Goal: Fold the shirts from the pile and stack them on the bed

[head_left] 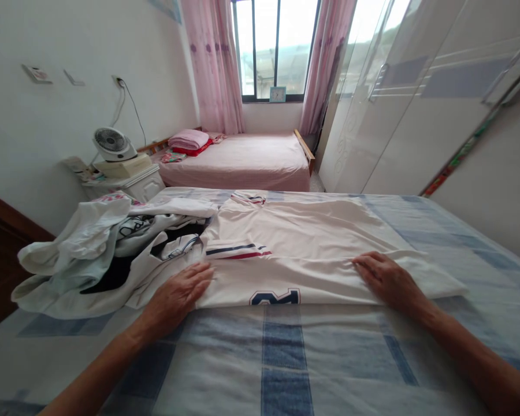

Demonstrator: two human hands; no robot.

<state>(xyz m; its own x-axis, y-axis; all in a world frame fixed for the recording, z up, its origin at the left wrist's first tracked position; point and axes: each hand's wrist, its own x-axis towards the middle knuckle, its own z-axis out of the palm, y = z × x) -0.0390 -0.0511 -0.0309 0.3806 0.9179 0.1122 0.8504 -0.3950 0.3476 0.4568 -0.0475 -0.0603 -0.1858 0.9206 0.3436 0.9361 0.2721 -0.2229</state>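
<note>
Garment: white sports jersey with navy-red striped trim, lying flat on the blue-and-white checked bed cover, near the bed's front edge.
Progress: judged partly folded; sleeve turned in, lower part doubled; further folds remain.
Orientation: collar points away, toward the window; long axis currently left-right.
Left hand: fingers spread flat on jersey's left edge, gripping nothing.
Right hand: fingers flat, pressing right side.
Adjacent: heap of unfolded white clothes, left.

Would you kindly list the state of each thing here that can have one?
White jersey: partly folded, flat on bed.
Left hand: open, pressing jersey edge.
Right hand: open, flat on jersey.
Clothes pile: crumpled, unfolded.
Curtains: drawn apart.
Wardrobe doors: shut.
</note>
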